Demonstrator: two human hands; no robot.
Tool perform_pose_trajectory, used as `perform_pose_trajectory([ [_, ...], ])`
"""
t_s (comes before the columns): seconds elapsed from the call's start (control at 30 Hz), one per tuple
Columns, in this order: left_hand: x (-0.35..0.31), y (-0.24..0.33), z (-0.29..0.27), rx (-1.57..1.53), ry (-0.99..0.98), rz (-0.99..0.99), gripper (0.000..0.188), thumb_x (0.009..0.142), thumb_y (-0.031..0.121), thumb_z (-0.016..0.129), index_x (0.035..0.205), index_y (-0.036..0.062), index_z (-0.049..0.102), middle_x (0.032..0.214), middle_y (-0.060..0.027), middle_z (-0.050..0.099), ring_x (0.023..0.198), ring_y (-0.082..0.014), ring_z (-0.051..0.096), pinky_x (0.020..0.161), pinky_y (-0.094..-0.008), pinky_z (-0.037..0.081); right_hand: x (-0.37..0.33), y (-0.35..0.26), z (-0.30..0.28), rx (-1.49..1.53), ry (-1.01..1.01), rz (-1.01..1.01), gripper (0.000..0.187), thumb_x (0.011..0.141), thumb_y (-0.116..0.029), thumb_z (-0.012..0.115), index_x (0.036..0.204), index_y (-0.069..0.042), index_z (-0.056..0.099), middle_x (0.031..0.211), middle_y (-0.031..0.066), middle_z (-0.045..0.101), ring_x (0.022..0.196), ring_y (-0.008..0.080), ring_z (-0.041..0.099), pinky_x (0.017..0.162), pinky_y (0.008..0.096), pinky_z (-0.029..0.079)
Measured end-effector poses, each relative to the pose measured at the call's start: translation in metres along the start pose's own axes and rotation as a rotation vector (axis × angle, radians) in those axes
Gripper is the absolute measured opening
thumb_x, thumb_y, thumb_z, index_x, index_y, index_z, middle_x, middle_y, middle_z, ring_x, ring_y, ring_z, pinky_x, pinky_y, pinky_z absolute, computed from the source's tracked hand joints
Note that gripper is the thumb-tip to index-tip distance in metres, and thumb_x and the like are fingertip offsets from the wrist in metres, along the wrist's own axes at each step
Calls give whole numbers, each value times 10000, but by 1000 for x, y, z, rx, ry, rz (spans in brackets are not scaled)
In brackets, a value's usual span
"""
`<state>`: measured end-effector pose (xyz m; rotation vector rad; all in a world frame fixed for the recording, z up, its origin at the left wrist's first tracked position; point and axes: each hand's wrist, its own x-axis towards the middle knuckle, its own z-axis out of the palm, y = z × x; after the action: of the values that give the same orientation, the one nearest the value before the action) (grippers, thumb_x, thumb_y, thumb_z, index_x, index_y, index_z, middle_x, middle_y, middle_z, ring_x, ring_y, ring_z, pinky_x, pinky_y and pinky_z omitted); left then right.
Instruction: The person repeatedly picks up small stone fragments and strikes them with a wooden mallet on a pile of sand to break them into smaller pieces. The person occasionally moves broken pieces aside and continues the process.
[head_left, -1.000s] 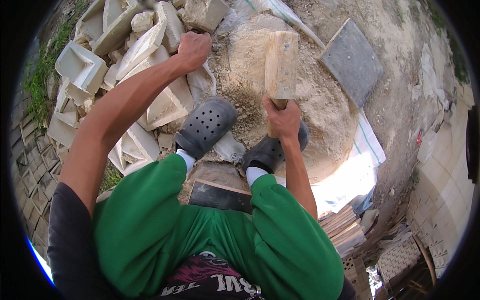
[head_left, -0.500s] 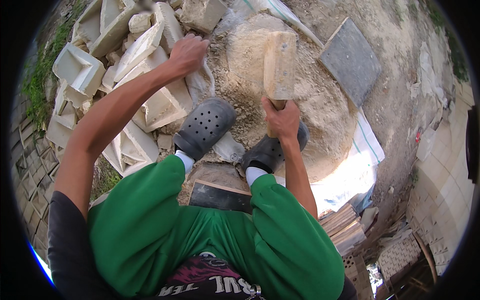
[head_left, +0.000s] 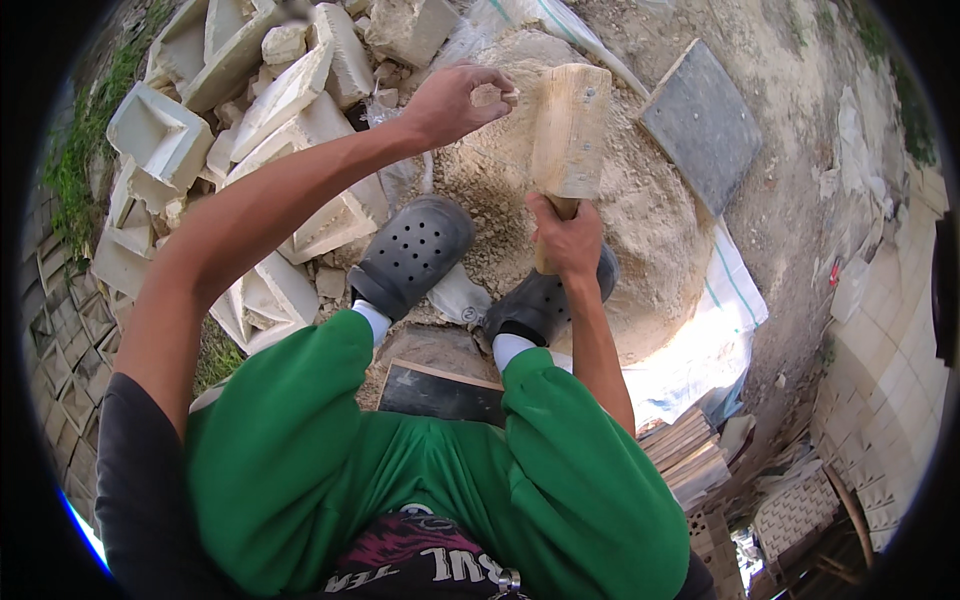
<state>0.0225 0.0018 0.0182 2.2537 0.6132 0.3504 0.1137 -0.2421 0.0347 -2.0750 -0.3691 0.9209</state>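
My right hand (head_left: 568,238) is wrapped round the short handle of a wooden mallet (head_left: 570,130). The mallet's block-shaped head hangs over a mound of crushed pale rubble (head_left: 650,225). To its left, my left hand (head_left: 462,104) is above the mound's far left part, thumb and fingers curled round a small pale chunk (head_left: 487,96); the chunk is mostly covered by the fingers. Grey perforated clogs (head_left: 412,255) are on my feet at the near side of the mound.
Broken cream-white mould pieces (head_left: 285,105) are heaped at the left. A dark square slab (head_left: 702,125) lies at the far right, and a white woven sheet (head_left: 725,300) runs under the mound. Stacked wooden strips (head_left: 685,455) and a dark board (head_left: 440,393) are nearer me.
My left hand has moved right, from beside the broken pieces to over the mound near the mallet. The mallet's head has tilted slightly to the right in my right hand.
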Motion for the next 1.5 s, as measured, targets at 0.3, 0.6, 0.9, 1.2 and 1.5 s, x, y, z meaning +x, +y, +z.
perform_pose_trajectory([
  [0.3,-8,10,9,84,-107,-165,269,898,336,709,1057,125,762,999,-68,747,959,-276,681,867,-404,527,-2,-8,-6,-35,-9,52,349,875,-266,783,984,46,670,740,94,690,547,169,654,518,320,516],
  [0.6,-3,7,16,-130,-90,-202,324,913,242,718,1175,53,695,1034,-109,756,836,-223,696,761,-359,548,3,-14,-11,-199,30,-94,320,880,-256,777,948,38,669,721,104,686,546,165,657,518,321,515],
  [0.9,-12,-13,6,-40,3,-198,283,920,240,671,1144,67,681,1031,-89,722,833,-247,679,773,-378,548,-9,-48,-5,41,-45,-378,307,848,-270,771,956,13,727,814,170,741,759,270,750,677,381,558],
  [1.2,-22,-12,9,-88,-83,-195,264,903,240,688,1091,54,683,992,-110,701,838,-272,669,779,-391,537,-9,-67,-14,-223,-29,-204,327,802,-228,773,1023,4,709,866,193,742,822,334,744,721,410,566],
  [1.5,-22,-16,9,-82,-3,-226,231,903,215,679,1031,24,670,952,-128,696,831,-273,668,770,-393,535,3,-56,1,-325,-86,-224,367,785,-247,763,1074,-29,702,897,207,742,885,378,731,774,440,568],
])
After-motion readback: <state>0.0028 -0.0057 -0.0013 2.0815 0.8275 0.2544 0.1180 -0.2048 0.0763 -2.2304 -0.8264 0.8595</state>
